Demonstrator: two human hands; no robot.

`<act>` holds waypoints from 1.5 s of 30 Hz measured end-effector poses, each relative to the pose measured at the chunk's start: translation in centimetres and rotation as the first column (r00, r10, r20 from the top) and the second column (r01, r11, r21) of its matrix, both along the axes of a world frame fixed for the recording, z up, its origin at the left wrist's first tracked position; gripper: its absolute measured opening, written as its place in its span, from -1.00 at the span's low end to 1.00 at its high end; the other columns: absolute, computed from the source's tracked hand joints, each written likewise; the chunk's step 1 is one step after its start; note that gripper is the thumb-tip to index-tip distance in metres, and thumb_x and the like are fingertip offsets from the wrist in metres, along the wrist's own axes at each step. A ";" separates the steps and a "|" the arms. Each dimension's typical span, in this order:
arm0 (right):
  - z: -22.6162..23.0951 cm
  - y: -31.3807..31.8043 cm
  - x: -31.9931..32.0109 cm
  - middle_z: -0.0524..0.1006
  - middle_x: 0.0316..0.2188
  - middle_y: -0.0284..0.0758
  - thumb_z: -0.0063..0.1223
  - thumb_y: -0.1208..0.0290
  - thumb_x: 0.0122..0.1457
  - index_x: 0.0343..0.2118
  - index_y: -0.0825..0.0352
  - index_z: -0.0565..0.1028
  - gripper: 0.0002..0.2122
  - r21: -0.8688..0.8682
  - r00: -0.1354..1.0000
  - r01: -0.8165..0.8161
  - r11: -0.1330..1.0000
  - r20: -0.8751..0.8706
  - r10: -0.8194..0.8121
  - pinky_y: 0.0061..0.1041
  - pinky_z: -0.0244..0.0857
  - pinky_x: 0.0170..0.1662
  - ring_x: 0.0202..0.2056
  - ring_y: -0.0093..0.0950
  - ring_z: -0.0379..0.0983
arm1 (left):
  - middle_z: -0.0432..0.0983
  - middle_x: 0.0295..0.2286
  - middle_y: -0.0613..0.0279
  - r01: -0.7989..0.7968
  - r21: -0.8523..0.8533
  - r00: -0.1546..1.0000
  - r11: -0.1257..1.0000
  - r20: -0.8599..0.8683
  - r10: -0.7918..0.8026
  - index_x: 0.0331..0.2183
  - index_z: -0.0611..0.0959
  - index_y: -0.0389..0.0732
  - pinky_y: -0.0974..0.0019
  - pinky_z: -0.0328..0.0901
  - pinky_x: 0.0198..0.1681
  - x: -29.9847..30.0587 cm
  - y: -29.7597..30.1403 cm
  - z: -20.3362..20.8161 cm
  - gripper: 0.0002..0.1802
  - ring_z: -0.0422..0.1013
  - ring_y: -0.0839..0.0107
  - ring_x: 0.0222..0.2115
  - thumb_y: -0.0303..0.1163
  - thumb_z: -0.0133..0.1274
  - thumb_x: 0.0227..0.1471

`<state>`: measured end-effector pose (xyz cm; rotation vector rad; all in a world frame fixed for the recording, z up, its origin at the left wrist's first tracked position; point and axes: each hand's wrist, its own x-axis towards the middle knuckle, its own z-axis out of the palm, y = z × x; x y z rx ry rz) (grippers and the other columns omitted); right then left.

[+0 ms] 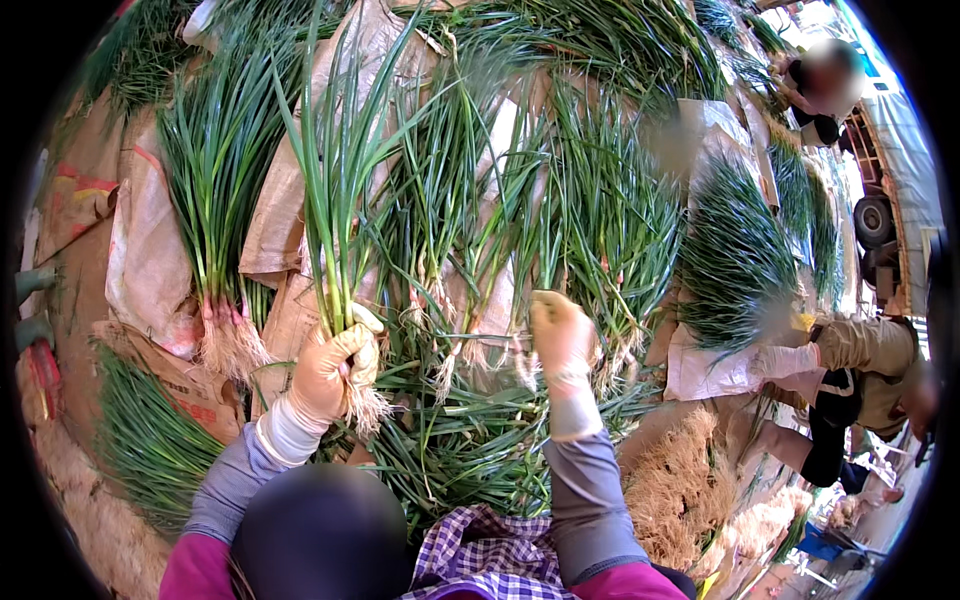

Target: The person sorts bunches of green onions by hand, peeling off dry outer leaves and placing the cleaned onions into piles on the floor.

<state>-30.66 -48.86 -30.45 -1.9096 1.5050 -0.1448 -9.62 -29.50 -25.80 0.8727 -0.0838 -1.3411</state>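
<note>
My left hand [325, 378], in a pale glove, is closed around the lower stalks of a small bunch of green onions [335, 235]. Their leaves point away from me, and the pale roots hang below my fist. To the right, my gloved right hand [562, 338] is closed above the root ends of loose green onions [610, 215]. Whatever its fingers hold, if anything, cannot be made out. Between my hands lie more loose onions with whitish roots. A neat green onion bundle [225, 170] rests left of my left hand, roots toward me.
Brown and white sacks [155, 240] lie under and among the onions. Cut green leaves [460, 435] cover the ground close to me. A heap of trimmed roots [675, 485] is at the near right. Other people sit at the right, by a parked vehicle [885, 215].
</note>
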 end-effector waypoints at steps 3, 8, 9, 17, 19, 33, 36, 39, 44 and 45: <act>-4.4 -1.4 4.1 0.53 -0.29 -0.15 0.07 0.28 0.01 -0.24 0.26 0.52 -0.74 0.154 0.954 -0.031 0.988 -0.292 0.076 -0.34 0.31 -0.11 -0.20 -0.25 0.46 | 0.23 -0.73 0.35 0.028 -0.005 1.000 1.000 -0.009 -0.028 -0.30 0.42 -0.28 0.54 0.03 -0.73 -0.4 -0.6 0.3 -0.82 0.11 0.61 -0.77 -0.38 -0.05 0.07; -6.0 -3.5 4.4 0.52 -0.49 -0.35 0.05 0.43 0.01 -0.29 0.42 0.50 -0.79 0.551 0.844 0.165 0.818 0.350 -0.406 -0.68 0.24 -0.49 -0.53 -0.64 0.34 | 0.27 -0.71 0.33 0.049 0.086 0.999 0.995 0.013 -0.051 -0.29 0.42 -0.26 0.54 0.04 -0.73 0.0 -0.1 0.6 -0.83 0.13 0.61 -0.76 -0.40 -0.04 0.06; -4.8 -4.1 4.0 0.47 -0.55 -0.46 -0.04 0.52 0.05 -0.27 0.39 0.49 -0.83 0.683 0.720 0.110 0.722 0.446 -0.532 -0.82 0.04 -0.61 -0.63 -0.76 0.17 | 0.28 -0.70 0.33 0.039 0.111 0.999 0.993 0.019 -0.041 -0.29 0.43 -0.27 0.55 0.05 -0.72 0.0 -0.1 0.7 -0.84 0.13 0.61 -0.75 -0.41 -0.06 0.07; -8.2 -1.7 6.1 0.54 -0.30 -0.14 0.10 0.40 0.02 -0.24 0.47 0.48 -0.72 0.204 0.967 0.229 0.952 -0.156 -0.199 -0.52 0.33 -0.20 -0.32 -0.46 0.50 | 0.33 -0.65 0.30 0.061 0.142 0.998 0.988 0.001 -0.062 -0.30 0.46 -0.28 0.55 0.10 -0.68 -1.6 -1.1 1.3 -0.86 0.18 0.60 -0.70 -0.45 -0.07 0.07; -10.6 -2.3 6.4 0.54 -0.34 -0.16 0.15 0.42 -0.05 -0.28 0.43 0.49 -0.73 0.055 0.960 0.247 0.968 -0.148 -0.236 -0.48 0.33 -0.18 -0.34 -0.44 0.48 | 0.33 -0.65 0.30 0.049 0.135 0.999 0.990 -0.006 -0.048 -0.30 0.46 -0.28 0.55 0.10 -0.68 -1.5 -1.0 1.2 -0.86 0.18 0.59 -0.70 -0.44 -0.07 0.07; 5.3 2.5 5.2 0.48 -0.58 -0.35 -0.04 0.27 0.11 -0.39 0.40 0.43 -0.76 0.644 0.843 -0.042 0.764 0.433 -0.318 -0.70 0.19 -0.58 -0.60 -0.63 0.37 | 0.45 -0.52 0.16 0.315 0.210 0.948 0.926 -0.023 -0.317 -0.33 0.40 -0.20 0.25 0.45 -0.34 -1.7 -0.6 0.2 -0.90 0.41 0.52 -0.53 -0.48 -0.06 0.04; 3.6 8.4 7.5 0.54 -0.41 -0.12 -0.08 0.22 0.04 -0.36 0.33 0.53 -0.72 0.165 0.970 -0.139 0.976 0.222 0.101 -0.29 0.34 -0.27 -0.37 -0.25 0.49 | 0.32 -0.61 0.33 0.480 0.316 0.872 0.818 -0.069 -0.485 -0.27 0.35 -0.19 0.34 0.46 -0.38 -3.5 -0.5 1.0 -0.83 0.33 0.57 -0.62 -0.50 -0.07 0.04; 4.5 8.9 9.5 0.53 -0.41 -0.14 -0.13 0.26 0.03 -0.41 0.30 0.54 -0.75 0.283 0.970 -0.201 0.938 0.190 0.151 -0.24 0.32 -0.20 -0.33 -0.19 0.48 | 0.26 -0.59 0.35 0.254 0.173 0.907 0.952 -0.385 -0.172 -0.20 0.31 -0.18 0.50 0.36 -0.58 -1.8 2.9 -1.9 -0.82 0.23 0.59 -0.67 -0.41 -0.16 0.12; 1.0 0.6 13.2 0.57 -0.38 -0.25 -0.04 0.41 0.06 -0.38 0.24 0.58 -0.85 0.019 0.982 0.014 1.000 0.187 -0.017 -0.40 0.40 -0.28 -0.33 -0.34 0.52 | 0.27 -0.57 0.30 0.260 -0.419 0.796 0.870 -0.416 -0.439 -0.06 0.24 -0.21 0.52 0.30 -0.65 0.0 1.3 4.3 -0.74 0.27 0.57 -0.67 -0.43 -0.37 0.20; 2.3 -1.2 12.9 0.57 -0.39 -0.24 -0.01 0.42 0.03 -0.39 0.24 0.58 -0.86 -0.053 0.986 -0.167 0.984 -0.002 0.167 -0.40 0.40 -0.30 -0.33 -0.34 0.53 | 0.28 -0.57 0.27 0.289 -0.522 0.818 0.802 -0.301 -0.491 -0.02 0.22 -0.23 0.51 0.32 -0.64 0.7 0.7 6.0 -0.70 0.29 0.56 -0.66 -0.44 -0.39 0.21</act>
